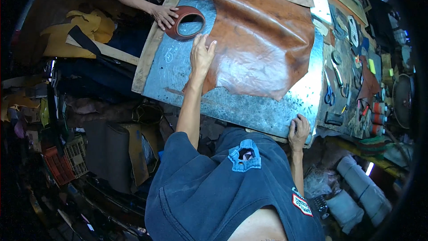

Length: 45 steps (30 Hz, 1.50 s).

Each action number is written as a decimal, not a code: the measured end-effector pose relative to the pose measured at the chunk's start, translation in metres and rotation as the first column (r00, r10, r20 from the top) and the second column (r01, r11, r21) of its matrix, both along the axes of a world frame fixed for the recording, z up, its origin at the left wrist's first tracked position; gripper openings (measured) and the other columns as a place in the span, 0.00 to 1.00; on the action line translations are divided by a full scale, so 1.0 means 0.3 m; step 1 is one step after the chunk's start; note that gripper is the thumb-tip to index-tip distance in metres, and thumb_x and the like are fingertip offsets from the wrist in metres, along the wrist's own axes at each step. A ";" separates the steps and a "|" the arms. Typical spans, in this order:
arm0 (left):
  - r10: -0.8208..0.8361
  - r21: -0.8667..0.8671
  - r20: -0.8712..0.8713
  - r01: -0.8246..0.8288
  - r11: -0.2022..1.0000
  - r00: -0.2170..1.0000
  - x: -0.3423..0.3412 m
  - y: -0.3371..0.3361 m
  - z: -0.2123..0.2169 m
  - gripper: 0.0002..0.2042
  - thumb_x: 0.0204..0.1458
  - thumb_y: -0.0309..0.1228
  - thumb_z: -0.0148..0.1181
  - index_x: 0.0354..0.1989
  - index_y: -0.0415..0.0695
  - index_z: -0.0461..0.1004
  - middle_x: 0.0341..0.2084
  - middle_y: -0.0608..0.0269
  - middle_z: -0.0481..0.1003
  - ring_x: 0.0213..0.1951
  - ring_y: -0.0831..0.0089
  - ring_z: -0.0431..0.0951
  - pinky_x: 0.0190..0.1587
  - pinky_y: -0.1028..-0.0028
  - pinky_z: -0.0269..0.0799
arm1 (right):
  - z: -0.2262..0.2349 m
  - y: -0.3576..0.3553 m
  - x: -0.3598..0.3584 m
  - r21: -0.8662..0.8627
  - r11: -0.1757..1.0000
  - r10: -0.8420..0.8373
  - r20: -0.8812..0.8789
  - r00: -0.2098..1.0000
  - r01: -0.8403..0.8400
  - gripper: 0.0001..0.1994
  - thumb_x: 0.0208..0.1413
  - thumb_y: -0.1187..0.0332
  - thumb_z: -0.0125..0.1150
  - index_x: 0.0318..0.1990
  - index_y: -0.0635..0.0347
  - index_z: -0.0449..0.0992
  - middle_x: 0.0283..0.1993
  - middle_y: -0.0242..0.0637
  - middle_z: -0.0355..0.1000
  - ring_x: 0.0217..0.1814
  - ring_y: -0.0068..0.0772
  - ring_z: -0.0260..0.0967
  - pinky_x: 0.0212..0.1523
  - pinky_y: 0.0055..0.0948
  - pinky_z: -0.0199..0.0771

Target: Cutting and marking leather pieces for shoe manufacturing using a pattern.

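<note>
My left hand [202,56] reaches over the metal-topped table with its fingers stretched out, holding nothing. Its fingertips are at the near rim of a round, reddish-brown leather ring [174,31] with a wide oval hole; whether they touch it I cannot tell. Another person's hand [165,16] lies on the ring's left side. Just right of my left hand spreads a large, glossy brown leather hide [263,40], wrinkled and uneven at its edges. My right hand [300,131] rests on the table's near right corner, fingers loosely bent and thumb apart, with nothing in it.
The metal tabletop [240,109] has a wooden strip [149,58] along its left edge. On the right bench lie blue-handled scissors [329,96] and several other tools. Red-and-white spools [379,119] stand beyond them. Crates [58,165] and wrapped bundles [363,183] fill the floor.
</note>
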State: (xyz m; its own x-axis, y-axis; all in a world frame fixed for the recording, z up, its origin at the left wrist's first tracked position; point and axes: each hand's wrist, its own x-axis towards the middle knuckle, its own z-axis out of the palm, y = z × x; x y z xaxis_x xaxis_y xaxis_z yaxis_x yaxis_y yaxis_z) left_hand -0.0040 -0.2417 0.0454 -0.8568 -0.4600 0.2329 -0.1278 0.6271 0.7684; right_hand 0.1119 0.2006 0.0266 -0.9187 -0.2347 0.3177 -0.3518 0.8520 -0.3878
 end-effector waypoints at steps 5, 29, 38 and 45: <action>0.143 -0.349 0.078 -0.107 0.931 0.987 -0.097 -0.037 -0.066 0.31 0.49 0.38 0.66 0.59 0.35 0.64 0.57 0.30 0.63 0.55 0.42 0.70 0.51 0.58 0.73 | -0.001 0.000 0.000 0.017 1.000 0.005 0.021 1.000 -0.006 0.07 0.53 0.75 0.60 0.39 0.60 0.74 0.51 0.44 0.71 0.56 0.48 0.67 0.56 0.44 0.61; -0.437 -0.187 0.471 0.571 0.800 0.766 0.383 0.242 0.106 0.25 0.35 0.34 0.74 0.45 0.40 0.74 0.55 0.49 0.69 0.47 0.48 0.74 0.48 0.57 0.72 | -0.011 0.017 -0.014 0.015 0.999 -0.032 0.036 0.999 0.031 0.08 0.52 0.72 0.62 0.40 0.59 0.75 0.51 0.39 0.71 0.56 0.45 0.66 0.55 0.41 0.61; -0.313 -0.254 0.444 0.452 0.855 0.840 0.284 0.315 0.200 0.28 0.47 0.53 0.65 0.45 0.38 0.78 0.45 0.41 0.76 0.42 0.45 0.76 0.46 0.56 0.71 | 0.015 0.007 -0.020 -0.002 0.999 -0.039 0.067 0.997 0.039 0.07 0.51 0.72 0.62 0.38 0.55 0.74 0.51 0.36 0.71 0.57 0.40 0.66 0.53 0.39 0.61; -0.302 0.194 0.337 0.248 0.949 0.891 0.178 0.405 -0.020 0.24 0.55 0.47 0.58 0.33 0.30 0.77 0.30 0.37 0.77 0.35 0.40 0.78 0.40 0.54 0.72 | 0.019 0.010 -0.021 -0.001 0.999 -0.054 0.056 0.997 0.054 0.07 0.50 0.72 0.63 0.38 0.55 0.74 0.50 0.35 0.71 0.56 0.39 0.66 0.53 0.39 0.61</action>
State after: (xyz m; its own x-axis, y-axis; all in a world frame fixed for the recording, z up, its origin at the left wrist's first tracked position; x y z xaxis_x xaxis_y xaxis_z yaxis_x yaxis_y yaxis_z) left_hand 0.0495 -0.1202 0.0396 -0.9663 -0.1983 -0.1639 -0.2494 0.5652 0.7863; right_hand 0.1055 0.2036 0.0323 -0.9462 -0.1837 0.2664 -0.2832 0.8682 -0.4073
